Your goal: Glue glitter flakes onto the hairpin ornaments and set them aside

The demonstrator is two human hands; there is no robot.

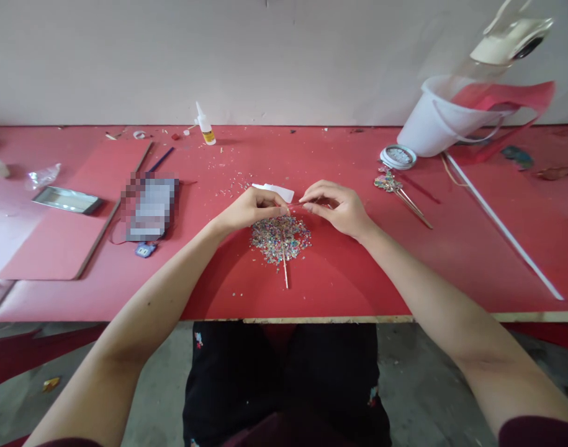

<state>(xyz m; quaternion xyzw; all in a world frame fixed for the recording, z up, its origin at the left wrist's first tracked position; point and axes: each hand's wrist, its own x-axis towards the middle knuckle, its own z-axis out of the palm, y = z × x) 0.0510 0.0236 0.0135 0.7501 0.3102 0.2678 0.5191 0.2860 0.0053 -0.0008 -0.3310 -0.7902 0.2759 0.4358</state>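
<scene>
Right hand (336, 208) pinching thin strand (298, 205); left hand (257, 207) narrow over sequin pile (265, 245), hold unclear. Near table's (339, 285) back edge: white bucket (428, 121) with red sheet (502, 96), tub (398, 166) of pale bits (398, 154).

One head-worn camera supplies the view. The lens is located high on the near side of the red surface (339, 298), faces forward and is inclined downward. Working range is near: the left grip (258, 206) and right grip (338, 206) register close to frame centre. Coverage is wide, from black trousers (284, 379) below to the pale wall (195, 56) above.
</scene>
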